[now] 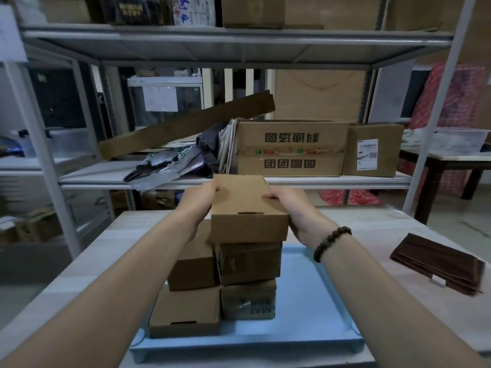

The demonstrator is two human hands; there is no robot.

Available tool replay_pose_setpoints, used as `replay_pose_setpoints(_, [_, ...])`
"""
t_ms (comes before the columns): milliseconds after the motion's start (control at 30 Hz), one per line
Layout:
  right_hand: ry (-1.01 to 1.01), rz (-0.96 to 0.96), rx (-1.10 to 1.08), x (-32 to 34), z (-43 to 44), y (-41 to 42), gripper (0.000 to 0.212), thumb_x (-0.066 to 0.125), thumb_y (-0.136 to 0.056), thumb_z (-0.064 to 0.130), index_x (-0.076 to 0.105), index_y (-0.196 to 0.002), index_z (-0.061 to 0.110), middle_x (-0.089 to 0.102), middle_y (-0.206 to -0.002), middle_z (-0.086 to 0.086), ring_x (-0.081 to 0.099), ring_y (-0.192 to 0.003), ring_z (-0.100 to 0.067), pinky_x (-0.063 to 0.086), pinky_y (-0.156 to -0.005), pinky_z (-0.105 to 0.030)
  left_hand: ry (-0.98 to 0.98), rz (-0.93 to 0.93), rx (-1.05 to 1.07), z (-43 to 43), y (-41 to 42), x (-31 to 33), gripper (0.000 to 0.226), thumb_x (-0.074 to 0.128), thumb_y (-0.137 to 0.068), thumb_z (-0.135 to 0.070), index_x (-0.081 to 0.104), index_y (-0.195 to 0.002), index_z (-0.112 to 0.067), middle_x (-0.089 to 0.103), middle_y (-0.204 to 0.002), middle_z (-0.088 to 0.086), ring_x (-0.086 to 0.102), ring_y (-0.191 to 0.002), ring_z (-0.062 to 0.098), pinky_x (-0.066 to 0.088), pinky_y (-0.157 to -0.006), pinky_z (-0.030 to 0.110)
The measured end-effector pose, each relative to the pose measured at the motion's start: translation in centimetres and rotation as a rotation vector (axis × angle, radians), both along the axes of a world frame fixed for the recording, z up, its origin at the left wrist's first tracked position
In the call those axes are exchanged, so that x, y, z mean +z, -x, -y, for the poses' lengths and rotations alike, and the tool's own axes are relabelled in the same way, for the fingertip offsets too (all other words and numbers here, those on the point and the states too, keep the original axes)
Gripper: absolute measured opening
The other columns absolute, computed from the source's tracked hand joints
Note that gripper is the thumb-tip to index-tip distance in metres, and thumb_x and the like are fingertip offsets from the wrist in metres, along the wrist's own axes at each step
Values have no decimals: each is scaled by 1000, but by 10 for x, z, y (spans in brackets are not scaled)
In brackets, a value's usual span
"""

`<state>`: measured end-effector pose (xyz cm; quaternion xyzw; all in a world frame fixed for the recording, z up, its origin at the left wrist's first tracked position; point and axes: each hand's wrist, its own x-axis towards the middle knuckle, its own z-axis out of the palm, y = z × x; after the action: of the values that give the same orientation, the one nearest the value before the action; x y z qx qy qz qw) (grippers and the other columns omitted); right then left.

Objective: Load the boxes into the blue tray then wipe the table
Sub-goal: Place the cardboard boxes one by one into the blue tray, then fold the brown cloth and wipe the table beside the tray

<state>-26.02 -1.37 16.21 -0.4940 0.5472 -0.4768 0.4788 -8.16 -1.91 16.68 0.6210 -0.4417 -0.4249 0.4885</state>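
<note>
A blue tray point(305, 293) lies on the pale table point(87, 264) in front of me. Several small cardboard boxes are stacked in it in two columns, the left column point(191, 266) two high. I hold a brown cardboard box point(247, 208) at the top of the right column, over a taped box point(249, 264). My left hand point(202, 197) grips its left side and my right hand point(292, 211) grips its right side, fingers curled over the top edges. Whether it rests fully on the stack I cannot tell. A folded brown cloth point(438, 264) lies on the table to the right.
A metal shelf rack point(233, 179) stands right behind the table, carrying large cartons point(291, 148), a long cardboard strip and plastic bags. A dark-legged table point(441, 166) stands at the far right. Bare tray floor shows to the right of the stack.
</note>
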Motion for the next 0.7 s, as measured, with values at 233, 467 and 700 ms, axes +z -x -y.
replay_pose_setpoints(233, [94, -207, -1, -6, -1, 5, 35, 53, -98, 30, 66, -115, 2, 68, -116, -7, 61, -102, -22, 42, -78, -32, 9, 276, -28, 5, 0, 0, 55, 57, -87, -39, 52, -136, -13, 56, -135, 12, 51, -123, 32, 40, -104, 44])
replay_pose_setpoints(467, [523, -329, -192, -7, -24, 39, 38, 52, -95, 24, 61, -132, 15, 66, -128, 3, 60, -116, -9, 42, -101, -31, 731, 843, -6, -53, 90, 42, 66, 53, -96, -33, 25, -155, -25, 19, -164, 1, 8, -150, 23, 8, -123, 44])
replay_pose_setpoints(700, [669, -322, -381, -57, -53, 125, 39, 42, -90, 31, 65, -100, 1, 67, -89, -9, 68, -89, -20, 54, -81, -40, 1115, 842, -438, -72, 215, -32, 44, 47, -91, -18, 56, -134, -10, 52, -143, 10, 42, -134, 24, 30, -113, 34])
